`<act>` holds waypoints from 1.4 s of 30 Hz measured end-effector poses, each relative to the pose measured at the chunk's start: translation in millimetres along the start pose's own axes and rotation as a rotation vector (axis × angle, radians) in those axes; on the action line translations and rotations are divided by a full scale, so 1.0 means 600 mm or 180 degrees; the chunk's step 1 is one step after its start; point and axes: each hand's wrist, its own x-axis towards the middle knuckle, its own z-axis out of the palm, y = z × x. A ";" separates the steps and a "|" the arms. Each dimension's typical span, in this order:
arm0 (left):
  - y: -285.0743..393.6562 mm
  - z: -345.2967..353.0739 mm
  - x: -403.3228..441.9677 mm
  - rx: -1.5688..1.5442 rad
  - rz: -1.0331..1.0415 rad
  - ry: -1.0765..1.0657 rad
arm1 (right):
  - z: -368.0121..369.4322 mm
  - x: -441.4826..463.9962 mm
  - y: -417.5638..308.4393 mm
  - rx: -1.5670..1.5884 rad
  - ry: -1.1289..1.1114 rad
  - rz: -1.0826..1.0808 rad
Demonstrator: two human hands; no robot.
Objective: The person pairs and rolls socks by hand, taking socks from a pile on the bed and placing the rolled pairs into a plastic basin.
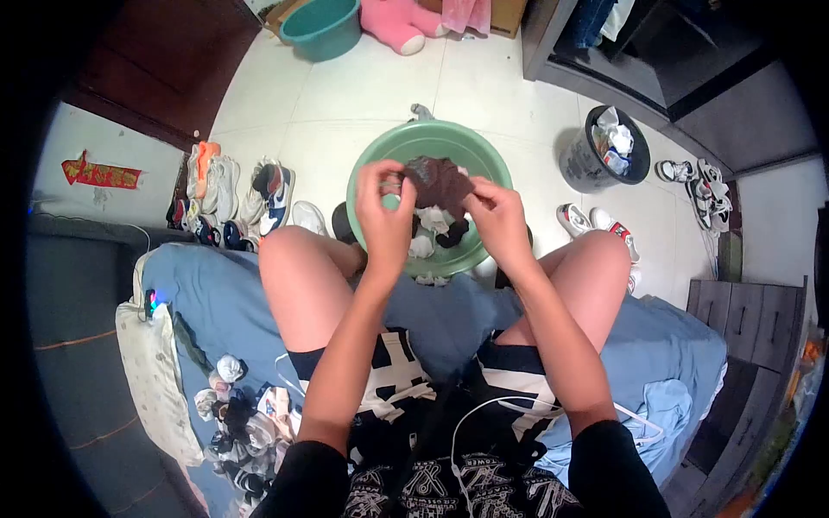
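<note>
Between my two hands a dark brown piece of cloth clothing (440, 183) is stretched out, crumpled along its lower edge; its exact kind is hard to make out. My left hand (385, 205) pinches it at the left side, with the thumb and fingers curled. At the right edge, my right hand (498, 216) grips it between thumb and fingertips. Beneath both hands stands a green basin (503, 168) on the floor. White and black small cloth items (432, 226) lie inside the basin, partly covered by the brown cloth.
Several socks (246, 432) are heaped on the blue bed sheet (207, 293) at the left. Pairs of shoes (220, 190) line the left wall. A trash bin (587, 160) stands at the right, with white sneakers (596, 223) nearby. A teal tub (321, 34) is farther off.
</note>
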 end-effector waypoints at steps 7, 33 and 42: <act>0.004 0.014 -0.034 -0.1690 -0.1343 -0.1187 | 0.043 -0.012 -0.021 -0.1054 0.0242 -0.0748; 0.007 -0.029 0.017 -0.4240 -0.3599 -0.1247 | 0.083 0.006 0.009 0.2786 0.0241 0.2031; 0.009 -0.012 0.007 -0.2548 -0.2305 -0.0965 | 0.076 -0.005 -0.038 0.2205 -0.0016 0.1724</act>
